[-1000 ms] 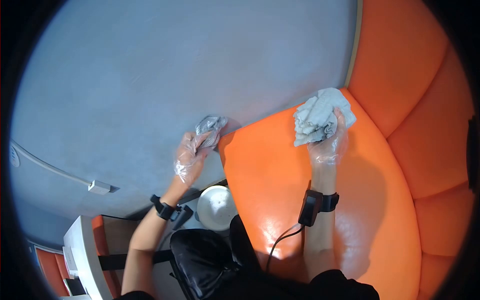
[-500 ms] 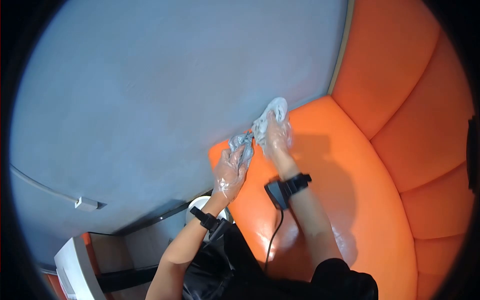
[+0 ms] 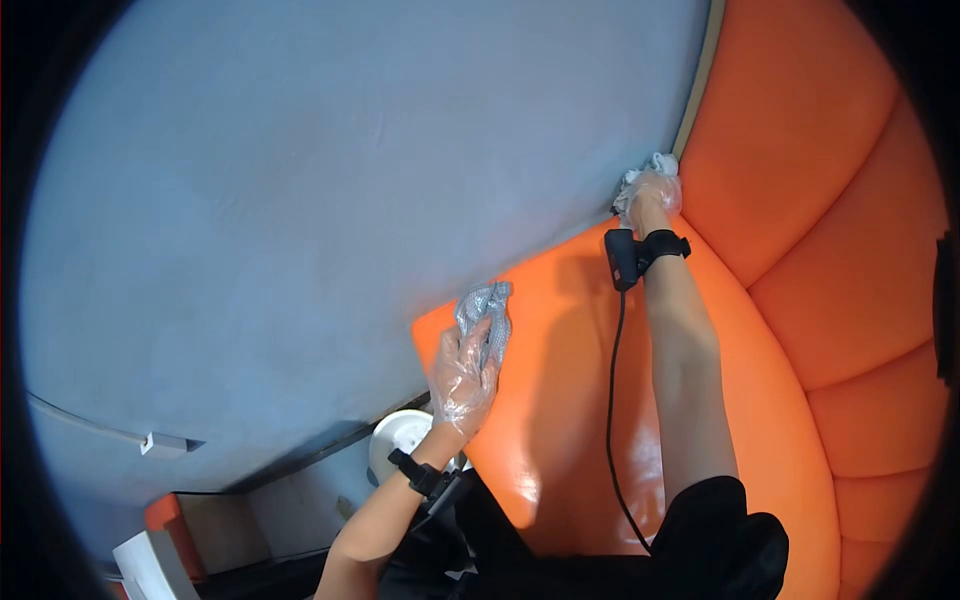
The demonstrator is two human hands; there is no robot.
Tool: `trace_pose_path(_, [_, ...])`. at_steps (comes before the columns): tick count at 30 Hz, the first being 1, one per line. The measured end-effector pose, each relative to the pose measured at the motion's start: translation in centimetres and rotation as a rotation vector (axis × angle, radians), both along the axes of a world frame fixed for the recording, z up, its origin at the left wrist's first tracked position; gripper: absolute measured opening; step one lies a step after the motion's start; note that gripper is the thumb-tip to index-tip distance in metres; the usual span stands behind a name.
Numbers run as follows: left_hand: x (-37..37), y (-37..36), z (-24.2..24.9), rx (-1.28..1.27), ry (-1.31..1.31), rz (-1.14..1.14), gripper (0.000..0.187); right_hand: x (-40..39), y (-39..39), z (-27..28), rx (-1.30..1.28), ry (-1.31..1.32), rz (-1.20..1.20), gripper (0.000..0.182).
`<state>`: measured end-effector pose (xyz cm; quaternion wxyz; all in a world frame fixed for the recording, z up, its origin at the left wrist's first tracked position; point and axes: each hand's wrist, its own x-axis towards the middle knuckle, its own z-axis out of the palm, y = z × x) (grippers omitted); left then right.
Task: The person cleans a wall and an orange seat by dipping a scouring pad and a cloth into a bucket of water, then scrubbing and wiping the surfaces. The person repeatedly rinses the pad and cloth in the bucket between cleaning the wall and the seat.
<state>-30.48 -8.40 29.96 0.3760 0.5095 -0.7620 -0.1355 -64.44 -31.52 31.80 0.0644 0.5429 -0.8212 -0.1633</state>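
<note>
My left hand (image 3: pixel 463 378), in a clear plastic glove, is closed around a bunched grey patterned cloth (image 3: pixel 487 310) above the near-left corner of the orange seat (image 3: pixel 580 300). Farther out, my right hand (image 3: pixel 652 195), gloved likewise, is closed on a crumpled white cloth (image 3: pixel 656 165). That cloth is at the corner where the grey-blue wall (image 3: pixel 330 180), the seat and the padded orange backrest (image 3: pixel 800 130) meet. Its fingers are partly hidden by the glove and the cloth.
A white round container (image 3: pixel 400 432) stands on the floor by the seat's left end. On the wall is a white socket box (image 3: pixel 164 444) with a cable. A white-topped piece of furniture (image 3: pixel 150 565) is at lower left. A black cord (image 3: pixel 611 420) hangs from my right wrist device.
My right hand has moved forward and right with the white cloth, from the middle of the seat's wall edge into the corner. The left hand has shifted slightly lower in view, still holding its cloth.
</note>
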Motion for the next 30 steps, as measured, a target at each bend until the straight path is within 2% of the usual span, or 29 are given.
trace_pose_path(5, [-0.2,0.0,0.5,0.092,0.044,0.006,0.053,-4.5,-0.5,4.4,0.485,-0.885,0.498,0.031])
trace_pose_path(6, [-0.2,0.2,0.6,0.087,0.000,0.023,0.053,-3.7,2.6,6.2,0.488,-1.079,0.501,0.017])
trace_pose_path(7, [-0.2,0.4,0.8,0.082,-0.047,0.040,0.053,-1.4,3.9,4.3,0.243,-0.985,0.421,0.018])
trace_pose_path(8, [-0.1,0.5,0.6,0.079,-0.048,0.034,0.053,2.5,2.6,-2.4,-0.128,-0.791,0.280,0.021])
trace_pose_path(9, [-0.2,0.4,0.4,0.061,-0.035,0.035,0.053,4.3,0.7,-7.6,-0.391,-0.749,0.223,0.023])
trace_pose_path(10, [-0.1,0.3,0.2,0.041,-0.024,0.035,0.052,4.9,-3.3,-15.6,-0.601,-0.743,0.248,0.026])
trace_pose_path(12, [-0.2,0.5,0.4,0.043,-0.006,0.029,0.052,12.1,8.9,0.1,-0.331,-0.881,0.136,0.022])
trace_pose_path(13, [-0.2,0.5,0.4,0.051,0.010,0.028,0.051,13.0,9.5,0.3,-0.339,-0.879,0.134,0.022])
trace_pose_path(15, [-0.2,0.4,0.0,0.027,0.017,0.016,0.050,13.7,10.9,0.7,-0.219,-1.605,-0.112,0.019])
trace_pose_path(16, [-0.1,0.3,-0.2,0.009,0.025,0.010,0.050,13.4,11.9,0.9,-0.224,-1.603,-0.110,0.019])
trace_pose_path(18, [-0.2,0.3,-0.5,0.009,0.013,0.020,0.049,13.3,15.2,3.6,-0.367,-2.288,-0.247,0.031])
trace_pose_path(19, [-0.2,0.2,-0.4,0.014,0.005,0.029,0.049,11.3,15.5,2.7,-0.225,-2.467,-0.205,0.040])
trace_pose_path(21, [-0.1,0.0,-1.0,-0.009,0.017,0.029,0.048,10.8,18.8,5.5,-0.522,-2.676,-0.257,0.046])
trace_pose_path(22, [-0.1,-0.1,-1.1,-0.026,0.025,0.025,0.048,8.0,14.8,-0.3,-0.572,-2.889,-0.241,0.050])
trace_pose_path(24, [-0.2,0.4,-0.1,-0.023,0.006,0.021,0.047,5.8,17.1,2.5,-0.820,-2.946,-0.200,0.047])
trace_pose_path(26, [0.0,0.4,0.1,-0.020,-0.014,0.004,0.046,3.9,19.1,3.3,-1.014,-2.984,-0.140,0.051])
trace_pose_path(27, [0.2,0.0,-0.3,-0.013,-0.032,-0.003,0.046,3.0,20.2,2.4,-1.069,-2.923,0.070,0.052])
trace_pose_path(29, [-0.3,-0.1,-0.4,0.003,-0.066,-0.004,0.045,-0.1,21.0,-1.2,-0.717,-3.049,0.541,0.054])
trace_pose_path(30, [-0.6,0.0,0.9,0.014,-0.075,-0.053,0.046,0.6,21.5,-1.2,-0.855,-3.059,0.346,0.052])
